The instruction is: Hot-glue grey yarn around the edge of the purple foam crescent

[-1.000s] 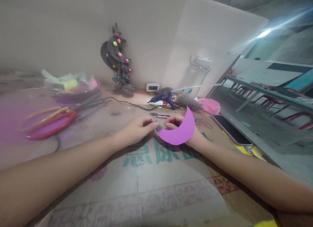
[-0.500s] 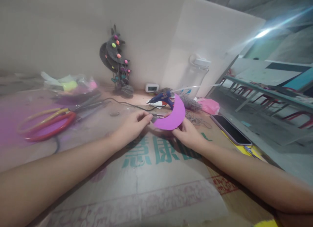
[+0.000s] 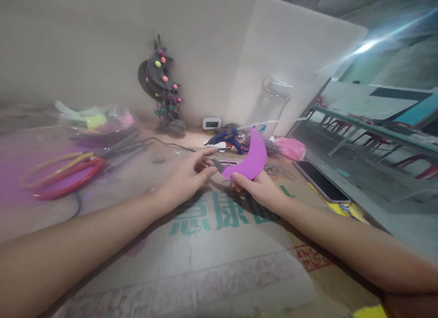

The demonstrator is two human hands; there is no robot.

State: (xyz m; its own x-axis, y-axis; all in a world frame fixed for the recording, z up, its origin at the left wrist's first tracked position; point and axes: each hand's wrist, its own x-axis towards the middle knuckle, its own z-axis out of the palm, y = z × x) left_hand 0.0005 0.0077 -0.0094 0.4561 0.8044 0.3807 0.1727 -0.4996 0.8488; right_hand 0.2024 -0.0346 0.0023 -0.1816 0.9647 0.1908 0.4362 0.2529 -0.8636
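Note:
A purple crescent moon cutout (image 3: 251, 160) is in my right hand (image 3: 256, 188), gripped near its lower middle with the thumb on its front face. Grey yarn (image 3: 219, 165) covers the crescent's left tip. My left hand (image 3: 193, 174) is just left of that tip, its fingers curled around a thin strand that looks like the same yarn; part of it is hidden by the fingers. Behind the crescent lie a blue glue gun (image 3: 224, 138) and a ball of grey yarn (image 3: 272, 147).
Scissors (image 3: 92, 174) with red and yellow handles lie at left, near a plastic bowl (image 3: 99, 135) of colourful bits. A decorated grey moon hanging (image 3: 159, 78) is against the wall. A small clock (image 3: 211, 123), pink bag (image 3: 290, 148) and phone (image 3: 321, 181) line the back and right.
The crescent has shifted slightly right and turned a little. My right thumb now lies across its front. My left hand's index finger has lifted away from the tip.

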